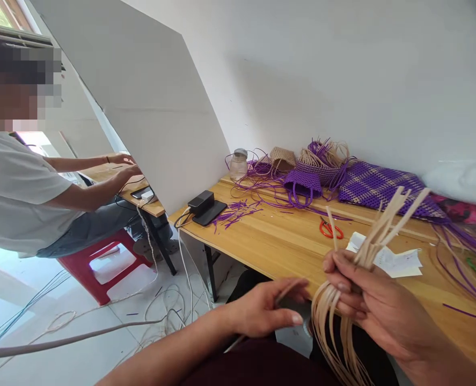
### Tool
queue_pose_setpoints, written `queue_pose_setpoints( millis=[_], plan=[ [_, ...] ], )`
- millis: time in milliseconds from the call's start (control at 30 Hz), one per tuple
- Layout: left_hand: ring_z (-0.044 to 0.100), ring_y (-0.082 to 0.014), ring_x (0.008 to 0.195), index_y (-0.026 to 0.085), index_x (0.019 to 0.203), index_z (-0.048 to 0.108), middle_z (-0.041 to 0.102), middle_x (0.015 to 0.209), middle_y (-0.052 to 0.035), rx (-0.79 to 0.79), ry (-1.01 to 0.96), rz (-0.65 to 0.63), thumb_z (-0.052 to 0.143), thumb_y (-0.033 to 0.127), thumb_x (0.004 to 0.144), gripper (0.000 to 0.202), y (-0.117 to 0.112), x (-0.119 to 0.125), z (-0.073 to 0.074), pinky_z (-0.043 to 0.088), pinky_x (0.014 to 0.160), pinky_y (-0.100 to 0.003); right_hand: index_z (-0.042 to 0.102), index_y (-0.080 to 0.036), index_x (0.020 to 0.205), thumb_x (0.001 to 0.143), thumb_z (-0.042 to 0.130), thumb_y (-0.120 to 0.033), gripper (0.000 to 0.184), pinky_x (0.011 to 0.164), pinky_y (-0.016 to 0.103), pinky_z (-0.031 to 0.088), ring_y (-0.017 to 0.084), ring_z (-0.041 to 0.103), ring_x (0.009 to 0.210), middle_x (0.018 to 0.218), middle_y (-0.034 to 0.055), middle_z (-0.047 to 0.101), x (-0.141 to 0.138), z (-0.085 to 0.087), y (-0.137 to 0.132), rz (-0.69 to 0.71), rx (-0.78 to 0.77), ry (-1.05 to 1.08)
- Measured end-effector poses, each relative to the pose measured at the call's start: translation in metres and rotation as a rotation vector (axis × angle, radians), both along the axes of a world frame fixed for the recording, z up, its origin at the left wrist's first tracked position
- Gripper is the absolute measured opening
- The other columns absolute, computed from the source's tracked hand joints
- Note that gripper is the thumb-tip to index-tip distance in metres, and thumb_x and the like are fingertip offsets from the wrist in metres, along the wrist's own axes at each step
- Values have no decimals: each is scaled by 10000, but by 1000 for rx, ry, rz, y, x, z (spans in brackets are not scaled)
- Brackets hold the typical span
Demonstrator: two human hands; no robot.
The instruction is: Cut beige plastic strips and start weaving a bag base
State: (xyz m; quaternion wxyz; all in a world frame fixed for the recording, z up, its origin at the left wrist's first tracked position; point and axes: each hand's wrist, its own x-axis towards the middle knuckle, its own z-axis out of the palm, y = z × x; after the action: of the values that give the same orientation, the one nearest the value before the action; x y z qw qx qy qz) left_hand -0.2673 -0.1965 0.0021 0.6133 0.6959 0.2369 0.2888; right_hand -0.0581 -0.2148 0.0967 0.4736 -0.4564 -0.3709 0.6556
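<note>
My right hand is closed around a bundle of beige weaving strips, whose ends fan up over the wooden table and hang down below my fist. Beside it at the table's near edge, my left hand pinches a single beige strip between thumb and fingers. Orange-handled scissors lie on the table just beyond the bundle, next to white paper slips.
Along the wall lie purple woven baskets, a purple woven mat, a beige basket, a glass jar and loose purple strips. A black device sits at the table's left end. Another person sits at left on a red stool; cables cross the floor.
</note>
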Motion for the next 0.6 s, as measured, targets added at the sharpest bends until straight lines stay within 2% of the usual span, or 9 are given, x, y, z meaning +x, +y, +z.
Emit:
queue_pose_setpoints(
  millis=[67,133,200,233,333,400,500,567,600],
  plan=[
    [675,-201,878,186,1261,633,702,1037,-111,-172,0,-171,597,493,871,497,8,11,0,493,593,-230,637,-169,810,748,764,-504,364,379,136,208,13,201,447,605,-52,352,2,-1,5,-33,7,-3],
    [642,-136,679,164,1103,710,697,888,-79,-249,62,-110,569,535,878,457,18,0,-5,422,500,-188,637,-170,821,746,763,-509,369,377,135,221,7,178,444,618,-57,353,10,-4,13,-109,5,-10],
    [555,-80,572,149,1015,737,677,806,-53,-208,111,46,618,520,852,421,28,-27,-8,376,488,-176,637,-170,830,744,762,-511,373,376,136,231,5,166,444,631,-59,354,18,-10,23,-175,-1,-15],
    [494,-64,529,144,1010,741,660,738,-39,-196,141,61,642,505,841,410,34,-45,-7,355,483,-178,641,-168,840,747,760,-509,372,375,137,229,5,164,446,637,-59,353,20,-14,27,-186,-6,-19],
    [362,-55,467,164,1230,652,642,642,-23,-199,105,124,601,470,884,464,50,-100,5,251,458,-191,669,-185,976,787,724,-508,377,371,143,199,13,153,451,652,-60,347,17,-29,37,-117,-42,-34],
    [346,-57,459,207,1343,549,653,666,-13,-135,-11,381,605,429,885,512,65,-134,17,224,457,-194,657,-211,1110,823,686,-515,419,376,149,184,18,142,455,666,-59,348,9,-41,40,-33,-80,-44],
    [372,-56,472,203,1200,598,689,829,-33,104,-179,1054,566,380,871,375,97,-185,31,243,452,-191,641,-226,1168,843,659,-524,441,388,157,175,23,126,463,686,-57,347,1,-56,43,50,-133,-73],
    [441,-79,525,188,1130,613,722,980,-67,271,51,1397,493,321,882,305,120,-217,37,317,486,-202,654,-217,1118,842,653,-538,424,395,159,168,26,122,468,691,-56,341,0,-60,47,67,-150,-107],
    [491,-98,575,189,1099,624,732,1009,-68,315,226,1487,475,298,880,286,131,-233,38,363,528,-210,660,-209,1080,839,649,-548,416,399,159,168,27,123,470,692,-55,339,0,-61,49,67,-150,-131]
  ],
)
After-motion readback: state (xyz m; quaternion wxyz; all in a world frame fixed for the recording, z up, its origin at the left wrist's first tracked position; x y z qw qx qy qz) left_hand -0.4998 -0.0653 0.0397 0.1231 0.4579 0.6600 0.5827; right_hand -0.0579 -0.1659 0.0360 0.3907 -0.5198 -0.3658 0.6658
